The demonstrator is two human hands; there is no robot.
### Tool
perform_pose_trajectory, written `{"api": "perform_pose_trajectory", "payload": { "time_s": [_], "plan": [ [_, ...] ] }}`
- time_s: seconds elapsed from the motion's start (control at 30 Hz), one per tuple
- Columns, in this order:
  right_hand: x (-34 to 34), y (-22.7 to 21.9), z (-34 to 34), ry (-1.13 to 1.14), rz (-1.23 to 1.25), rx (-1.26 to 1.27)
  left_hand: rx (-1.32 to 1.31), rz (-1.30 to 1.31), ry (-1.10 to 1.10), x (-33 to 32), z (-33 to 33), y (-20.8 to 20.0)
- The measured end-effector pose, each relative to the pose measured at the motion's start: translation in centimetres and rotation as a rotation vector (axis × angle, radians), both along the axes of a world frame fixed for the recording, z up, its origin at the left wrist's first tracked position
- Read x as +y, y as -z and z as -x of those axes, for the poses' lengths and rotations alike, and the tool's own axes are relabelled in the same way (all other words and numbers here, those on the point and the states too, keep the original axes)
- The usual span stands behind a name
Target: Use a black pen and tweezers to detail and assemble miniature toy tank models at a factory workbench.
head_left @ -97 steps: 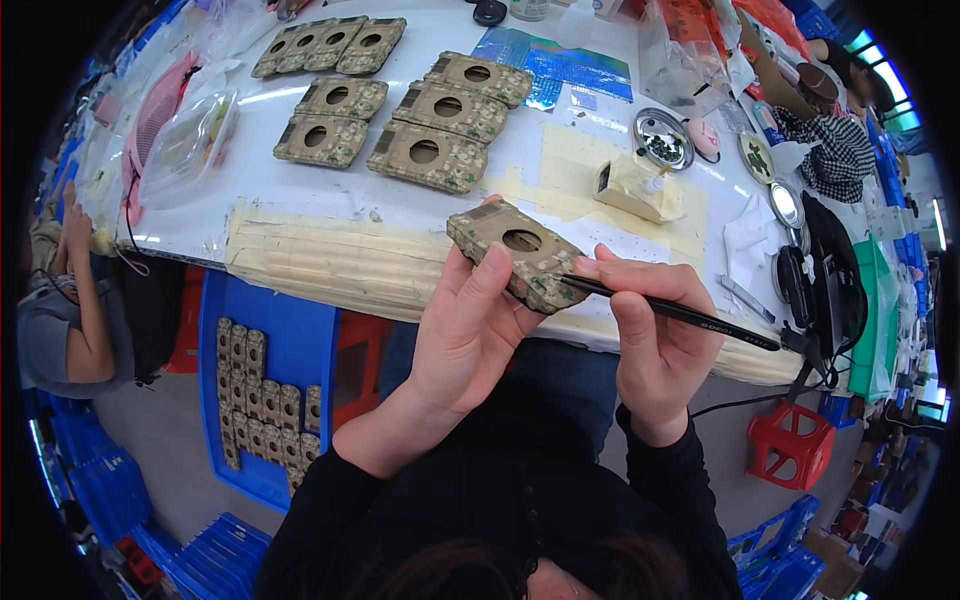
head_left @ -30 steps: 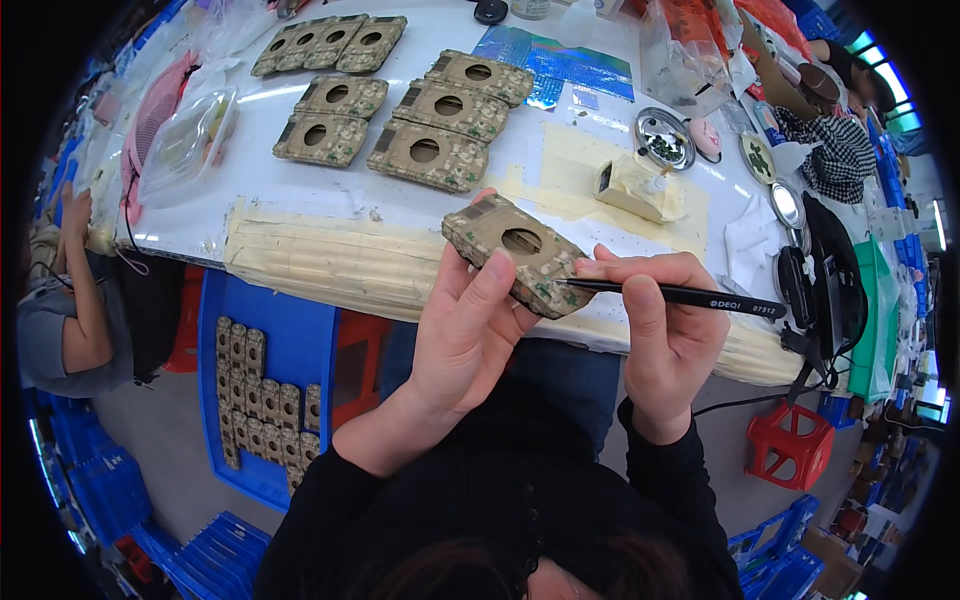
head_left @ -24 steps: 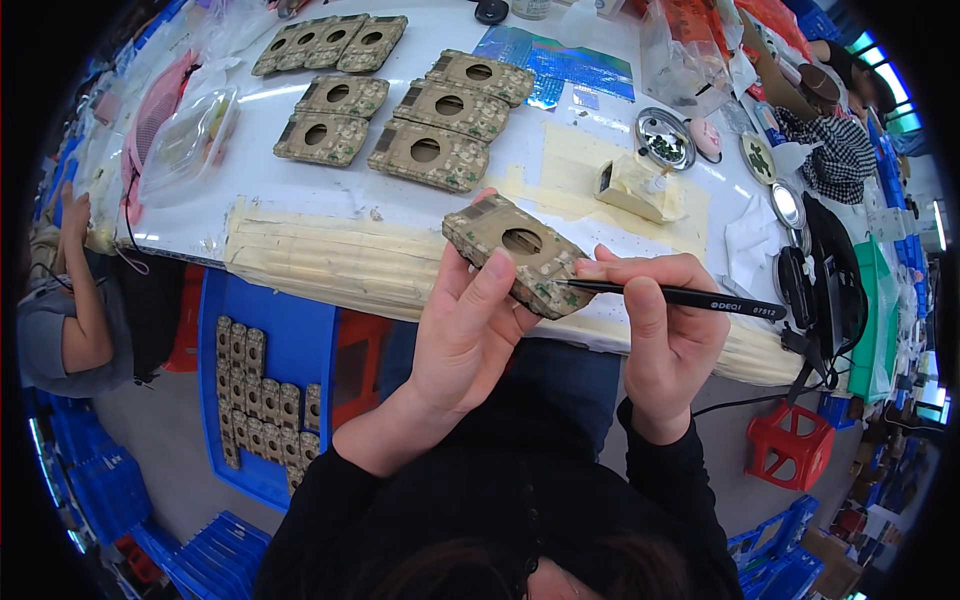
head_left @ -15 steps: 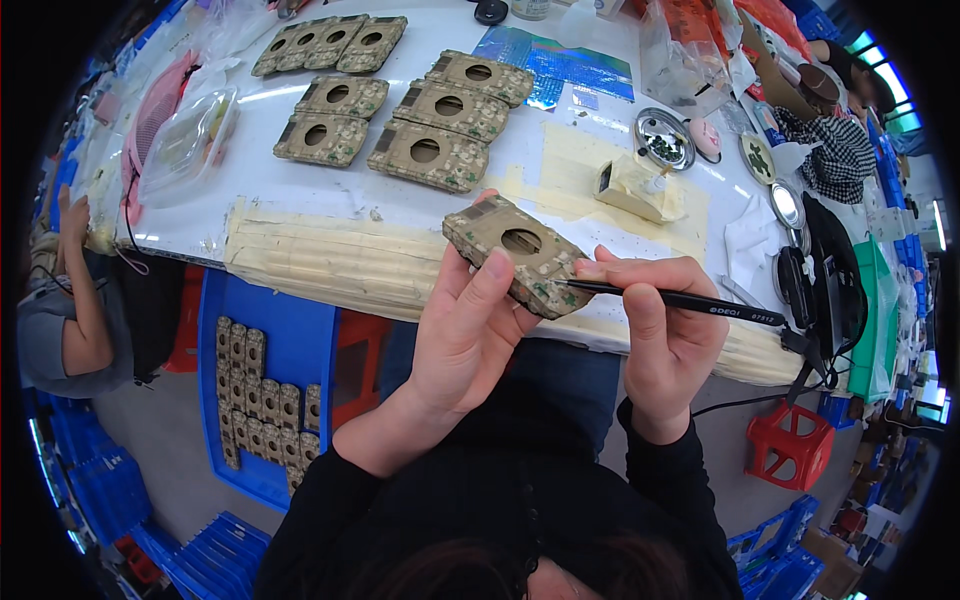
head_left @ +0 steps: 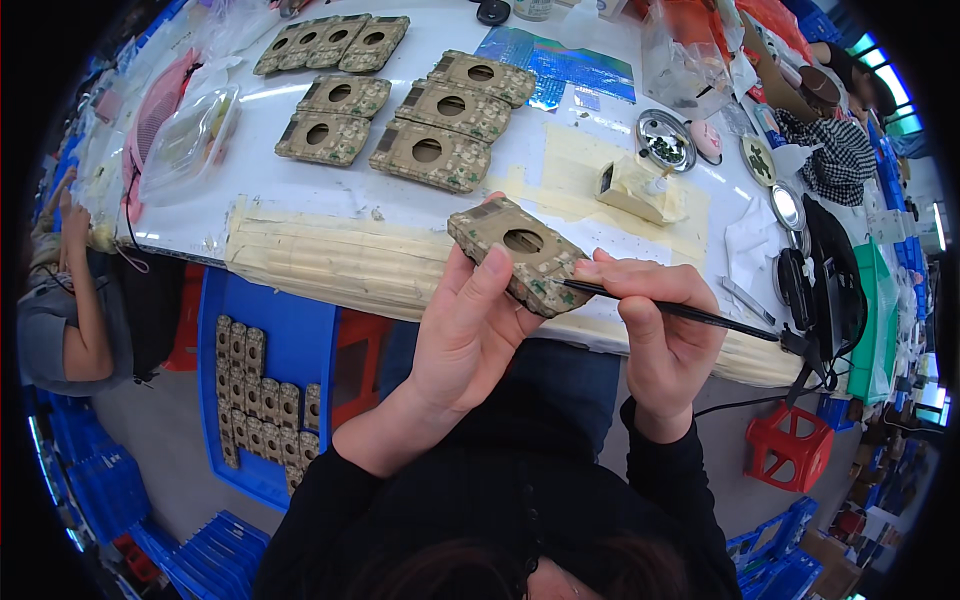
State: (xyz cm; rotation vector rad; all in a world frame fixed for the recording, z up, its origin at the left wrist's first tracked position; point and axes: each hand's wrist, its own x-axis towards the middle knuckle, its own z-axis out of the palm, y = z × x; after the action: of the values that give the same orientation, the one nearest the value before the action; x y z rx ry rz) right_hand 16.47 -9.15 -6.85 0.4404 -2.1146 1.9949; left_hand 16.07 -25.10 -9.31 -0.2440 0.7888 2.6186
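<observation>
My left hand (head_left: 462,335) holds up a camouflage-patterned model tank hull (head_left: 480,232), a boxy shell with a round hole in its top. Its thumb lies on the upper face, with the fingers underneath. My right hand (head_left: 668,335) pinches black tweezers (head_left: 690,313), whose tips meet the hull's near right end. Anything between those tips is too small to make out. Beyond my hands, several like hulls (head_left: 428,150) lie in groups on the white table (head_left: 400,210).
A small tape-covered block (head_left: 637,190) and a round metal dish (head_left: 664,140) of dark green bits stand to the right. Below the table edge at left, a blue tray (head_left: 262,345) carries several hulls. A red stool (head_left: 790,447) is at lower right; another person's arm (head_left: 88,310) shows at left.
The tweezers have rolled in my right hand, so they look narrower now. The hull has tilted very slightly in my left hand. The person's arm at left has shifted a little.
</observation>
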Motion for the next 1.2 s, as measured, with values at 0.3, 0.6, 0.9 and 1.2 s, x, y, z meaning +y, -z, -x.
{"api": "perform_pose_trajectory", "payload": {
  "time_s": [0.3,0.6,0.9,1.2],
  "plan": [
    [0.27,0.01,0.17,-0.027,0.083,-0.021,-0.012,-0.138,0.007,-0.31,0.09,0.2],
    [0.32,-0.28,0.1,-0.037,-0.016,-0.005,-0.019,-0.155,0.006,-0.29,0.05,0.22],
    [0.26,-0.3,0.07,-0.033,-0.015,-0.005,-0.019,-0.152,0.008,-0.29,0.11,0.27],
    [0.08,-0.26,0.0,-0.01,-0.005,0.003,0.011,0.006,0.003,-0.01,0.02,-0.1]
  ]
}}
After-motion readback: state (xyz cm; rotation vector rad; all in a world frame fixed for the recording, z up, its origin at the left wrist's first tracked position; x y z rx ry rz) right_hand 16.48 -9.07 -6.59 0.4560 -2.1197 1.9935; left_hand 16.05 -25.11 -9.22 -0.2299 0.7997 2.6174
